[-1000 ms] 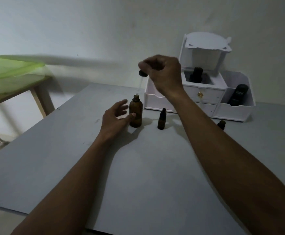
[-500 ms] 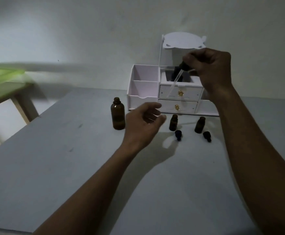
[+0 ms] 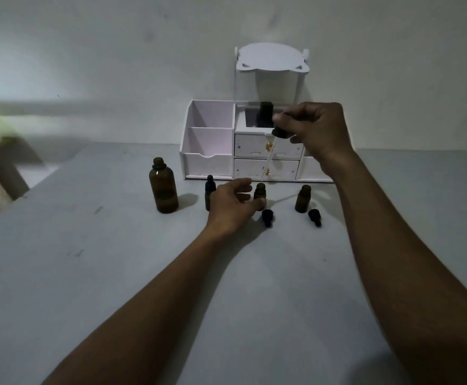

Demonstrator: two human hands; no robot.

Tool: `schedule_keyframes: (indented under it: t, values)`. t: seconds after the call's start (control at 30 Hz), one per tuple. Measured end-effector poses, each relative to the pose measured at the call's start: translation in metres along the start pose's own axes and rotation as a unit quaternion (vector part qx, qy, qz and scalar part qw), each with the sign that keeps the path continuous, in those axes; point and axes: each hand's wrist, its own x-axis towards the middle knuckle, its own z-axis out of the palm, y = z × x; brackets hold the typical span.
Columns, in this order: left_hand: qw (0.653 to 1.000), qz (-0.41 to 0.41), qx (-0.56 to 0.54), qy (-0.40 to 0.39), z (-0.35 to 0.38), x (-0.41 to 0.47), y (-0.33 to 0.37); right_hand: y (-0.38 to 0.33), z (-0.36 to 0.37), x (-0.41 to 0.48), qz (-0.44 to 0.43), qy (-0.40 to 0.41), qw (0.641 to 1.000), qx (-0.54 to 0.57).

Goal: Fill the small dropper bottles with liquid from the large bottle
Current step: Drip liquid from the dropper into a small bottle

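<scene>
Now that the left hand (image 3: 232,204) holds the small bottle (image 3: 260,192) — dropper (image 3: 280,132) lower, nearer.

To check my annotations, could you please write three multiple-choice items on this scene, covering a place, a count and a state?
1. The large brown glass bottle stands: A right of the small brown glass bottles; B behind them; C left of them.
2. Black dropper caps lying loose on the grey table: A one; B two; C four.
3. The right hand: A pinches a black-topped glass dropper; B lies flat; C holds nothing.
Answers: C, it stands leftmost; B, two lie by the open bottles; A, fingers grip the top.
</scene>
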Motion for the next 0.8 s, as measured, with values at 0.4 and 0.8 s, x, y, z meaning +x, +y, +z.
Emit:
schedule_keyframes:
  t: [0.4, 0.8]
  values:
    - [0.998, 0.057, -0.004, 0.006, 0.002, 0.004, -0.009, 0.011, 0.009, -0.004, -0.017, -0.016, 0.995, -0.094]
    - [0.999, 0.053, -0.005, 0.010, 0.004, 0.005, -0.012, 0.012, 0.012, -0.005, -0.043, -0.015, 0.992, -0.117]
